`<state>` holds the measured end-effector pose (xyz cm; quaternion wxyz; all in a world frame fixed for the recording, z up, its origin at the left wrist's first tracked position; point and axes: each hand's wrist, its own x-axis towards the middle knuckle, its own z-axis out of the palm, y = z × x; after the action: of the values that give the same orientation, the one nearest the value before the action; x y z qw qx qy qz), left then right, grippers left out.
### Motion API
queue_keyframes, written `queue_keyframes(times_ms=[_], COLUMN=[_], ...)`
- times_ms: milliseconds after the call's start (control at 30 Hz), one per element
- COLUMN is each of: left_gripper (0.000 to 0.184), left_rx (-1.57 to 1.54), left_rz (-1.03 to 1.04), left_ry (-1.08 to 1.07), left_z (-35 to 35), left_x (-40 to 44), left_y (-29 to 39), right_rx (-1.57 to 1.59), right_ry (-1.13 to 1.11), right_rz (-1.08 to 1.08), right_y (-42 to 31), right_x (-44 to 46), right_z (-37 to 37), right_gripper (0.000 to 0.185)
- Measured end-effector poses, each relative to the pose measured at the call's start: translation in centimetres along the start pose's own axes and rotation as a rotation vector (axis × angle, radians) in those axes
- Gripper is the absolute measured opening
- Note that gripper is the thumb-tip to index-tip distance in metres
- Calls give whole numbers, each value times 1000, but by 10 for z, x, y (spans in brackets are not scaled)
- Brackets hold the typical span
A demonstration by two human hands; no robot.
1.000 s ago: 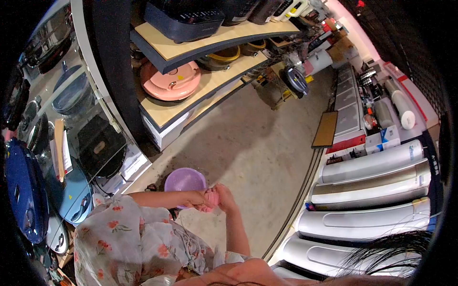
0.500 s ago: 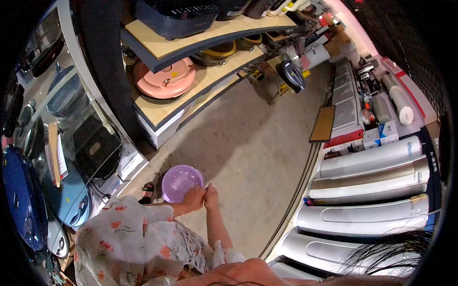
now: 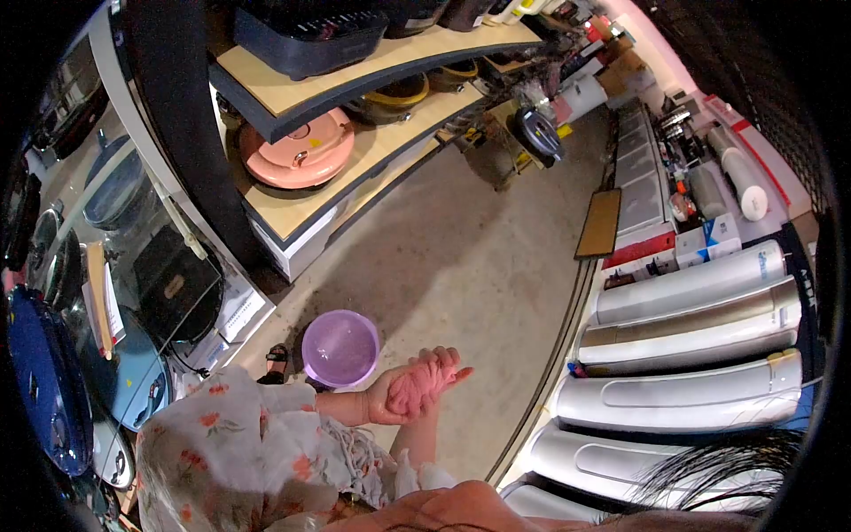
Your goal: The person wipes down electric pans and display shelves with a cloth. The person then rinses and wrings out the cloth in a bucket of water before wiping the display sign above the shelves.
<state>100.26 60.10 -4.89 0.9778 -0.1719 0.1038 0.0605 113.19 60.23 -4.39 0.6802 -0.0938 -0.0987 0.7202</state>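
Both of my hands are together over the floor, right of the purple basin (image 3: 340,348). A crumpled pink cloth (image 3: 415,389) is squeezed between them. My left hand (image 3: 382,400) comes in from the left and is closed around the cloth's near side. My right hand (image 3: 439,362) is pressed against the cloth from the other side, its forearm running down; the fingers overlap and partly hide each other. The basin stands on the floor and looks light and shiny inside. The hands are outside its rim.
Shelves (image 3: 310,199) hold a pink round appliance (image 3: 299,152) and dark cookers. Glass shelving with pans stands at left. White cylindrical appliances (image 3: 678,390) line the right side. A sandalled foot (image 3: 277,359) is beside the basin. A brown board (image 3: 598,223) lies by the floor track.
My hands moved left to the basin's edge, then back right and away from it. The pink cloth, hidden half a second ago, shows again between them. The view has shifted slightly.
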Motion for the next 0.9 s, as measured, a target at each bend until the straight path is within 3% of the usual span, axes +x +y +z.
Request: queue_keyframes(times_ms=[33, 100, 167, 233, 267, 333, 467, 500, 600, 767, 900], left_gripper=[38, 34, 31, 27, 25, 20, 19, 20, 21, 23, 26], left_rx=[-73, 279, 615, 774, 770, 447, 711, 791, 1060, 1347, 1343], left_rz=[2, 166, 329, 407, 407, 265, 195, 201, 261, 272, 255], left_ry=[-7, -70, -127, -94, -41, 181, 254, 307, 523, 748, 788], left_z=[5, 1, -10, -16, -8, 8, -110, -116, -112, -119, -123], left_x=[-3, 1, 8, 0, -9, -26, 31, 33, 30, 37, 38], left_y=[-2, 7, 22, 25, 23, 18, 29, 31, 36, 42, 46], right_rx=[61, 183, -336, -676, -755, -941, -1463, -1609, -2302, -2255, -2018], right_ry=[-18, -46, 457, 671, 621, 575, 548, 525, 331, 372, 732], right_rz=[-1, -2, 62, 153, 200, 277, 386, 414, 221, 19, 103], right_y=[-1, -3, -8, -7, -5, 4, 19, 22, 39, 65, 68], right_x=[2, 8, 18, 23, 26, 29, 30, 29, 26, 34, 35], right_z=[-1, 2, 14, 20, 19, 11, -30, -42, -90, -21, -50], right_gripper=[41, 36, 28, 25, 23, 21, 23, 24, 26, 29, 29])
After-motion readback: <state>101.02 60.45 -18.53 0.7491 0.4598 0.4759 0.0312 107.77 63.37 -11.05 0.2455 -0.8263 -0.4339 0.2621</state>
